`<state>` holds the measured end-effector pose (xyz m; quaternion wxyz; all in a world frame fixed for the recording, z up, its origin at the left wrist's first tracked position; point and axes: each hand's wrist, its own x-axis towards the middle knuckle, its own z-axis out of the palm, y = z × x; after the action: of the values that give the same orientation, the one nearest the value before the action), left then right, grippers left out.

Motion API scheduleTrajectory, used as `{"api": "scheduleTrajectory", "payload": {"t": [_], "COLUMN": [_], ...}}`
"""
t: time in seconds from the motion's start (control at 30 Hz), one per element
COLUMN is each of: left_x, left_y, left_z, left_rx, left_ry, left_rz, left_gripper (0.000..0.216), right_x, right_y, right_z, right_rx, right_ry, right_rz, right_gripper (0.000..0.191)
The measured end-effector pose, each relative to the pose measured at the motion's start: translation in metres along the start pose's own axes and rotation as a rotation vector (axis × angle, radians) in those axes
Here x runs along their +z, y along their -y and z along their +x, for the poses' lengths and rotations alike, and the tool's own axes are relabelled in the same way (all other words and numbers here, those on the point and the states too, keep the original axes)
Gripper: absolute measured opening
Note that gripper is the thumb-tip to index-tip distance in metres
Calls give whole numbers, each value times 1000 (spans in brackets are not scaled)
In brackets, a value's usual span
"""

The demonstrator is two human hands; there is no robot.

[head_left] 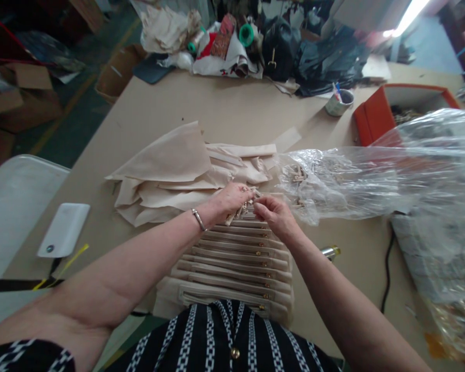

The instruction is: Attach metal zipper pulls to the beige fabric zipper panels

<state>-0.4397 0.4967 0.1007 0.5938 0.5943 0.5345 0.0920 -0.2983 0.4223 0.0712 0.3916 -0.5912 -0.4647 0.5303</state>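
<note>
My left hand point(235, 199), with a bracelet on its wrist, is closed around a bunch of small beige and gold-coloured pieces point(238, 212) that look like zipper pulls. Close beside it, my right hand point(273, 213) is closed in a pinch at the left hand's fingertips; what it grips is too small to make out. Both hands are over the far end of a row of overlapping beige fabric pieces with zippers point(236, 263). Gold-coloured sliders show near their right ends. Just beyond my left hand lies a loose heap of beige fabric point(170, 160).
Clear plastic bags point(344, 181) spread across the right side, near an orange box point(375, 116) and a pen cup point(339, 103). A white power bank point(64, 230) lies left. A small shiny cylinder point(330, 252) lies beside my right forearm. Bags and fabric scraps line the far edge.
</note>
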Motion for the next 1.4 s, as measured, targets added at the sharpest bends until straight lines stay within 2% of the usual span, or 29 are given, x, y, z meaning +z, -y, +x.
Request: {"api": "scheduleTrajectory", "payload": {"t": [0.1,0.2,0.4,0.53,0.73,0.83,0.93,1.07,1.4], "left_x": [9,16,21,21,14,14,18,25,32], "left_y": [-5,-6,5,7,3,2,2,4,17], "left_z": [-8,-11,-10,-14,-13,-5,7,21,33], "left_rx": [-48,-50,-12,-9,13,67,104,131,150], "left_ry": [-13,-1,42,85,72,85,76,61,52], "left_rz": [-104,-158,-217,-235,-32,230,426,525,681], "left_gripper": [22,19,16,21,20,17,16,13,19], "right_x": [13,18,15,2,-28,-35,-37,-36,-28], "right_y": [-5,-8,-6,-1,0,-9,-24,-39,-40], "right_z": [-3,-1,-3,-3,4,9,13,14,13], "right_rx": [62,78,141,178,200,131,49,27,-40], "right_ry": [-96,-155,-25,58,74,59,17,-7,-27], "right_rz": [238,372,420,370,197,-104,-357,-483,-738], "right_gripper": [30,33,28,31,27,19,16,19,20]}}
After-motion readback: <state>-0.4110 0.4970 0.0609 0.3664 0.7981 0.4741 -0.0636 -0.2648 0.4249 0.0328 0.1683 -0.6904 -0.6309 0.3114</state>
